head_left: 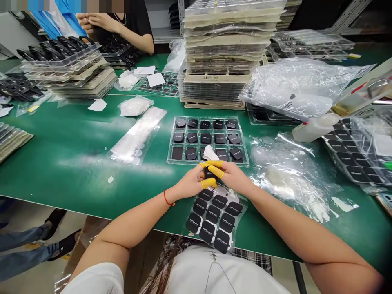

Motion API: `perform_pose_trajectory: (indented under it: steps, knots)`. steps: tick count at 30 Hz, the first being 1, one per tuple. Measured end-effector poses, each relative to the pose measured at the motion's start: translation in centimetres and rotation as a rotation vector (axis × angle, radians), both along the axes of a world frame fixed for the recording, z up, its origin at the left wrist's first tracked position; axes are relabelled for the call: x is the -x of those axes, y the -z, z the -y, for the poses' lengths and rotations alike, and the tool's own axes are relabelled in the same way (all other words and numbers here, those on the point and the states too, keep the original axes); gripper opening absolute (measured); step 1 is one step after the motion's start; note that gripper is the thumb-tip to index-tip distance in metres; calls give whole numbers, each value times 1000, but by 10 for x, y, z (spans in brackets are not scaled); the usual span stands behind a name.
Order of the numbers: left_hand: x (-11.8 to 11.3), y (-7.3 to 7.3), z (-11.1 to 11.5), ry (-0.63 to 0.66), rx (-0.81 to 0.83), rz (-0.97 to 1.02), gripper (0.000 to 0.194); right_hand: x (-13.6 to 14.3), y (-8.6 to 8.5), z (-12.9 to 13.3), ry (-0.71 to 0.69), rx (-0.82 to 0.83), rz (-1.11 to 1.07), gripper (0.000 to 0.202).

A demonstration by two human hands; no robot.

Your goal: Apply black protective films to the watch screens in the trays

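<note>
Both my hands meet in front of the clear tray (169, 157), yellow covers on several fingertips. Between them is a small black square piece (210, 172) with light lettering. My left hand (196, 179) pinches its left side, and my right hand (228, 173) has its fingers on its upper right. A crumpled white cloth or paper (210, 153) shows just above the fingers, over the tray's front row. The tray holds rows of black square pieces; its front left compartment looks flat and dark. Below my hands lies a clear sheet of black lettered stickers (213, 214), reaching the table edge.
Tall stacked trays (226, 49) stand behind the tray. Plastic bags (294, 175) and a white bottle (315, 127) lie right. A bag of round clear stickers (134, 139) lies left. Another person's arm (131, 36) is at the back left, beside more stacked trays (79, 77).
</note>
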State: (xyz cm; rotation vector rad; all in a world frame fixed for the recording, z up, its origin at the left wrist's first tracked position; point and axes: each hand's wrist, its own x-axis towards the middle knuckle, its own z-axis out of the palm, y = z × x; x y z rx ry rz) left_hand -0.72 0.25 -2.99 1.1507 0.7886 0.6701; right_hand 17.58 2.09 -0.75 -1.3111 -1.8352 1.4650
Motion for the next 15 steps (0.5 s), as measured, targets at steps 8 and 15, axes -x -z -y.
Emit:
perform_pose_trajectory:
  steps: [8,15]
  knots:
    - [1,3,-1,-222,-142,-89,29,10,0,2,105,-254,324,49]
    - [2,11,-11,-226,103,-46,27,57,-43,-40,193,-545,323,29]
